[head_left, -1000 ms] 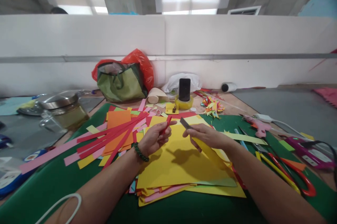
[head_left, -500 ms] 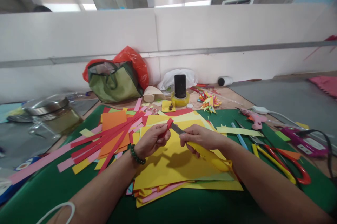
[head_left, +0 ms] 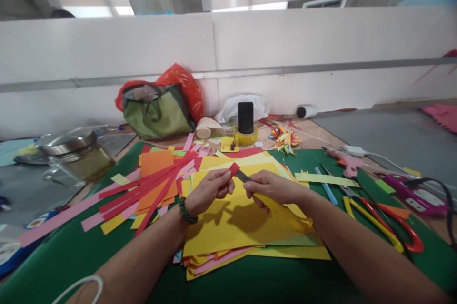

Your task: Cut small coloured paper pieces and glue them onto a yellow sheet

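Observation:
My left hand (head_left: 209, 191) is closed in a pinch on a small red paper strip (head_left: 233, 171) held above a stack of yellow paper sheets (head_left: 246, 223). My right hand (head_left: 273, 186) grips a yellow utility knife (head_left: 282, 209). Its grey blade (head_left: 243, 176) points left and meets the red strip's end. Both hands hover close together over the middle of the green cutting mat (head_left: 64, 256). A green bead bracelet (head_left: 186, 211) circles my left wrist.
Long red, pink and orange paper strips (head_left: 143, 185) fan out to the left. A glass jar (head_left: 76, 154) stands far left. Scissors (head_left: 389, 228), a glue gun (head_left: 344, 161) and a cable lie right. A green bag (head_left: 159, 111), tape roll and phone (head_left: 245, 118) stand by the wall.
My right hand has brought the knife blade leftward until it touches the red strip. My left hand has tilted the strip slightly. The view dipped a little.

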Available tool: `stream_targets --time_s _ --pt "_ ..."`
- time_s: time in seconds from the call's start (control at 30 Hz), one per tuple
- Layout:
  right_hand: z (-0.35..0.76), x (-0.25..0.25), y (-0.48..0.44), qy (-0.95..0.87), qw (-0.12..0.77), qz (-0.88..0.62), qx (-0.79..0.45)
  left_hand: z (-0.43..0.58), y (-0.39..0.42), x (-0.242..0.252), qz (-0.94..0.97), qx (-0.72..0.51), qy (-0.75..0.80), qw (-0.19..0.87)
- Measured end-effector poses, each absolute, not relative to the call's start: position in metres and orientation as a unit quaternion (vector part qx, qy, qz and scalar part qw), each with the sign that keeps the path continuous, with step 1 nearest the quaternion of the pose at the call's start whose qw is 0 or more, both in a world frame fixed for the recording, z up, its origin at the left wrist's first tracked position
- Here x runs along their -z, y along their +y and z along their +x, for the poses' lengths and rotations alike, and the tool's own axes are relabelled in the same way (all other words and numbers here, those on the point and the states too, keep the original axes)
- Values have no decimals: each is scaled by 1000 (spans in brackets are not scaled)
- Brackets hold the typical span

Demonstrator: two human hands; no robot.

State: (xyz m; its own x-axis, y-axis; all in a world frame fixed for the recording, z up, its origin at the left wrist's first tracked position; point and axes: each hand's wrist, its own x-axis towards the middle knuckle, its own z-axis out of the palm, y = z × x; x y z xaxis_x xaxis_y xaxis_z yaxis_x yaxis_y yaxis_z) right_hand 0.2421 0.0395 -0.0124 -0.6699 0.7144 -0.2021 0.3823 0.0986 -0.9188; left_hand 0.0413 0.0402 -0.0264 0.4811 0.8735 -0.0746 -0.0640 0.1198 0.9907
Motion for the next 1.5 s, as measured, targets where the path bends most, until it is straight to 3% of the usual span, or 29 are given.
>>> stream_targets --time_s 0.73,1.37,1.5 --pt "241 13 39 -751 139 -386 -517 37 39 23 578 -347 360 645" --pt "237 19 38 -741 190 -368 -529 34 41 25 566 -352 357 654" --pt "242 15 41 -756 135 -367 -525 35 42 25 591 -386 388 592"
